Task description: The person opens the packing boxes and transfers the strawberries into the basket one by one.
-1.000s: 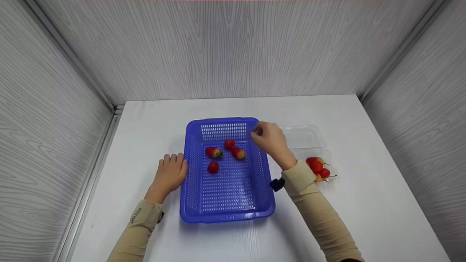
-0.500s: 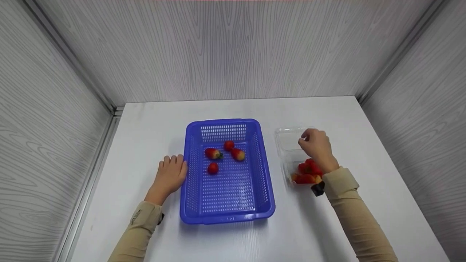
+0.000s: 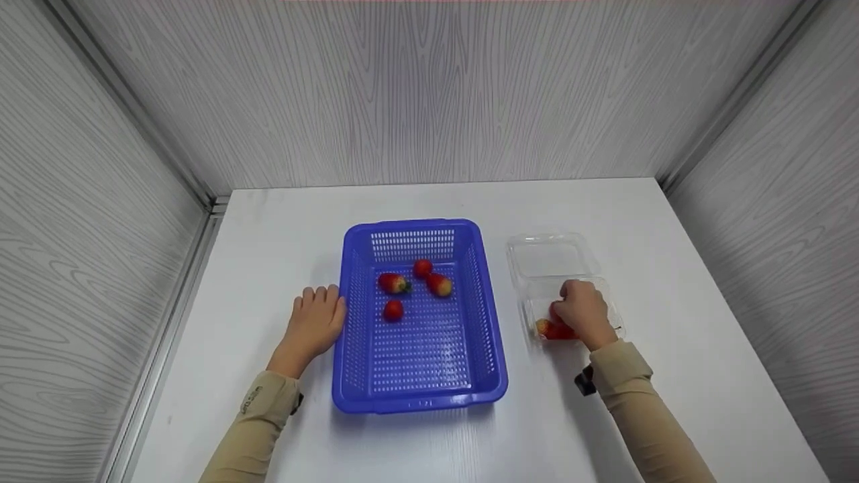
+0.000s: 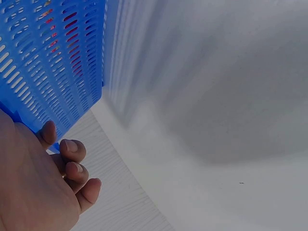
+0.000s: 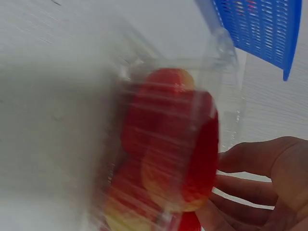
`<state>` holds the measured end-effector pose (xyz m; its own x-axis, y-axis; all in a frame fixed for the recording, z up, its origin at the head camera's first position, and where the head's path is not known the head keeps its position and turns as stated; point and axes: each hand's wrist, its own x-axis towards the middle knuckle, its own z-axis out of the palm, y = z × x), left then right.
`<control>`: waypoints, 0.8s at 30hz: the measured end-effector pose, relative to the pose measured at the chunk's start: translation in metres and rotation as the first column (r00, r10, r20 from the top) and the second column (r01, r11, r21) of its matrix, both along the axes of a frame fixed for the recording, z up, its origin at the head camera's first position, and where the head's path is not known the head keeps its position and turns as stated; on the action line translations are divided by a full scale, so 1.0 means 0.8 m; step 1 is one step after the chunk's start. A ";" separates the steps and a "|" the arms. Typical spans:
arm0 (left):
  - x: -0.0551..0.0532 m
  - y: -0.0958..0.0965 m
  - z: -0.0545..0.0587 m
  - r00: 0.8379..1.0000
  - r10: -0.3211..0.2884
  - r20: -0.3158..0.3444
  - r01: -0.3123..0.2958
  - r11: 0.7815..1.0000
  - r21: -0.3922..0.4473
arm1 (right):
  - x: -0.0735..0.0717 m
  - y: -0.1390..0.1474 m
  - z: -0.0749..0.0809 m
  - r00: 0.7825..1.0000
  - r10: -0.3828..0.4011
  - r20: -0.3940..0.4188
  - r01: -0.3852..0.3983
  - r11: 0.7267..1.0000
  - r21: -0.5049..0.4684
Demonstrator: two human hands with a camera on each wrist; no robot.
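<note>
In the head view my left hand [image 3: 314, 323] rests at the left side of the blue plastic basket [image 3: 419, 405], its thumb at the rim. The left wrist view shows those fingers [image 4: 74, 147] loosely bent beside the slotted wall. Two strawberries [image 3: 393, 283] and two small round red fruits [image 3: 393, 310] lie in the basket. My right hand [image 3: 585, 310] reaches into the clear plastic clamshell box [image 3: 535, 288]. Its thumb and fingers are bent around the side of a red fruit [image 5: 207, 149], seen through the clear wall. Other red-and-yellow fruits [image 3: 549, 329] lie there, partly hidden by the hand.
The clamshell's raised lid [image 3: 549, 256] lies folded back behind the box. Both things stand on a white table [image 3: 282, 231], closed in by grey wood-grain panels [image 3: 416, 100] at the back and sides.
My right hand has gone from over the basket's right rim to the clamshell box, then down among the fruits. The left hand and the basket hold their places.
</note>
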<state>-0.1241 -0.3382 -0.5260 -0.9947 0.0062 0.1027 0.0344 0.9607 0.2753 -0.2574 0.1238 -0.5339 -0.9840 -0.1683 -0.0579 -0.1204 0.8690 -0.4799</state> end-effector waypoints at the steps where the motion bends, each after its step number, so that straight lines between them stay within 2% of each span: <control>1: 0.000 0.000 0.000 1.000 0.002 0.002 -0.002 1.000 0.000 | 0.000 -0.001 -0.003 1.000 0.004 0.004 -0.004 1.000 -0.001; 8: -0.002 0.000 -0.002 1.000 0.007 0.004 -0.007 1.000 -0.006 | 0.003 -0.004 -0.018 0.999 0.024 0.023 -0.023 0.999 -0.047; 20: 0.001 0.001 -0.001 1.000 -0.005 -0.009 0.005 1.000 0.006 | 0.012 -0.010 -0.026 0.991 -0.023 0.134 0.036 0.995 -0.093; 24: -0.001 0.000 -0.002 1.000 -0.007 -0.030 0.007 1.000 0.001 | 0.012 -0.010 -0.027 0.994 -0.020 0.103 0.029 0.995 -0.093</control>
<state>-0.1245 -0.3383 -0.5277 -0.9911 0.0135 0.1326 0.0498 0.9602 0.2748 -0.2477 0.1158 -0.5553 -0.9777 -0.1535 -0.1434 -0.0456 0.8215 -0.5684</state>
